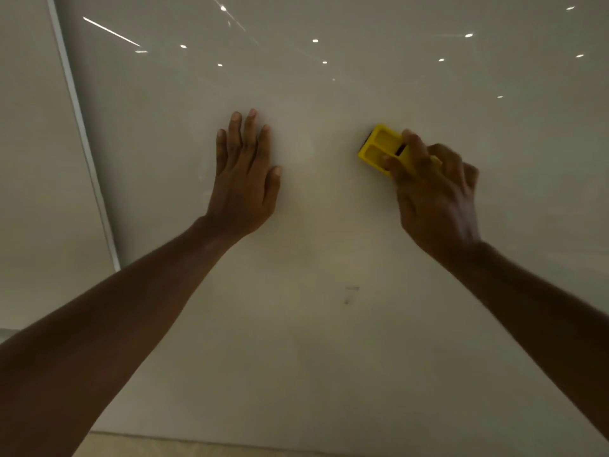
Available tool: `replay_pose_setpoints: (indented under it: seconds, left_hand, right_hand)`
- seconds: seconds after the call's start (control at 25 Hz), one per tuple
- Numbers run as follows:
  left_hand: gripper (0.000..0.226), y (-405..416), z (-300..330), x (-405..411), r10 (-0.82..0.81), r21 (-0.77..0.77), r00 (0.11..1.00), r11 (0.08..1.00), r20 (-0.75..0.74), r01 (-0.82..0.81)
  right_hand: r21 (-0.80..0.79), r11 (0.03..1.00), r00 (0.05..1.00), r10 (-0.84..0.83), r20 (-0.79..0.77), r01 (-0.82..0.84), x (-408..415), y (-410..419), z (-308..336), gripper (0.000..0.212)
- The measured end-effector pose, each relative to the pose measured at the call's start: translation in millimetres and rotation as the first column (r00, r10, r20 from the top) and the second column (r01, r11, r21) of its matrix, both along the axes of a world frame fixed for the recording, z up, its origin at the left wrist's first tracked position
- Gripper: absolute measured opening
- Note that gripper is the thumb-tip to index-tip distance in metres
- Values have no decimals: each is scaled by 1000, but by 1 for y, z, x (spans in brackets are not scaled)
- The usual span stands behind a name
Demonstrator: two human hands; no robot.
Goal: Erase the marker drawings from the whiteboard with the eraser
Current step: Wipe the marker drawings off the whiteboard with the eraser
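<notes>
Whiteboard [329, 341]: glossy, pale, faint grey smudge [351, 293] low-centre (ceiling lights reflected above). Left hand [242, 179] lies flat and unclenched on it, left of the eraser. Right hand [435, 196] grips the eraser [379, 148], a yellow ribbed plastic block pressed against the board.

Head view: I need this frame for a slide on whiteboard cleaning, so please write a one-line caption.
Right hand presses a yellow eraser to the whiteboard; left hand rests flat beside it.
</notes>
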State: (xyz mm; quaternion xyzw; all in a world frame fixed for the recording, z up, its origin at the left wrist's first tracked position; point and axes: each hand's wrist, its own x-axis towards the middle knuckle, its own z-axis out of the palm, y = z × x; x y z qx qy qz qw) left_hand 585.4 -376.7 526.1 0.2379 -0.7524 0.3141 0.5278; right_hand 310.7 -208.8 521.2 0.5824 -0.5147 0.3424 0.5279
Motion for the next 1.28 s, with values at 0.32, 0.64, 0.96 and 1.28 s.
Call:
replay_pose_setpoints:
  seconds: [0.32, 0.64, 0.96, 1.28]
  left_hand:
    - [60, 18, 11, -23, 21, 21, 1000, 1000, 18, -21]
    - [61, 21, 27, -47, 52, -21, 999, 998, 2, -52]
    - [63, 29, 34, -80, 68, -59, 996, 996, -55, -71]
    - [63, 27, 33, -78, 71, -96, 994, 992, -78, -78]
  right_hand:
    - [418, 907, 829, 275, -487, -54, -34, 11, -213, 36]
    - [25, 999, 996, -19, -86, 21, -91, 31, -14, 57]
    - [205, 978, 969, 19, -248, 34, -112, 47, -110, 56]
    - [-72, 991, 969, -94, 227, 113, -165, 69, -33, 55]
